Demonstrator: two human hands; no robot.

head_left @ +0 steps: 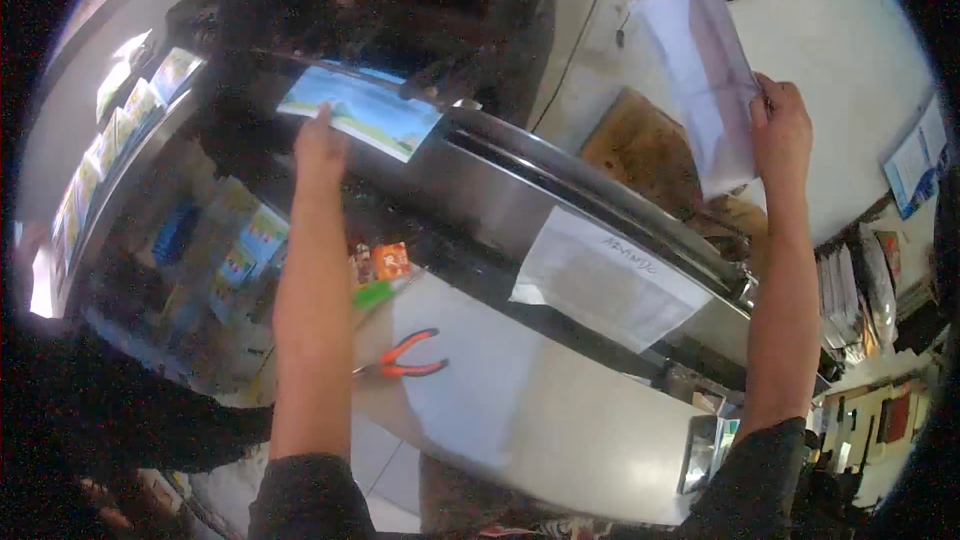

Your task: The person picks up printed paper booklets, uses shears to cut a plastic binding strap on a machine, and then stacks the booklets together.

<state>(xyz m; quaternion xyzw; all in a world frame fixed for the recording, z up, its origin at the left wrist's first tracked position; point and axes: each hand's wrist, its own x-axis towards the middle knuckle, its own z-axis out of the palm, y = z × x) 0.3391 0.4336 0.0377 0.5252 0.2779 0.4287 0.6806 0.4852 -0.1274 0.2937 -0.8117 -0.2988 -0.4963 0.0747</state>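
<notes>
My left hand (322,150) pinches the near edge of a printed sheet (375,112) with a blue and green landscape picture. The sheet lies over the far left part of a long dark machine (490,175) with a shiny metal bar; fingers under the sheet are hidden. Raised at the far right, my right hand (782,130) grips the right edge of a thin, whitish translucent sheet (700,90), held apart from the machine. Whether that sheet is paper or plastic, I cannot tell. Between my arms, a white sheet with handwriting (610,280) rests across the machine's front.
Pliers with orange-red handles (412,355) lie on the white tabletop (560,420), near a green-handled tool (374,295) and an orange packet (391,260). Printed cards (125,130) stand in a row at left. A brown board (645,145) lies beyond the machine.
</notes>
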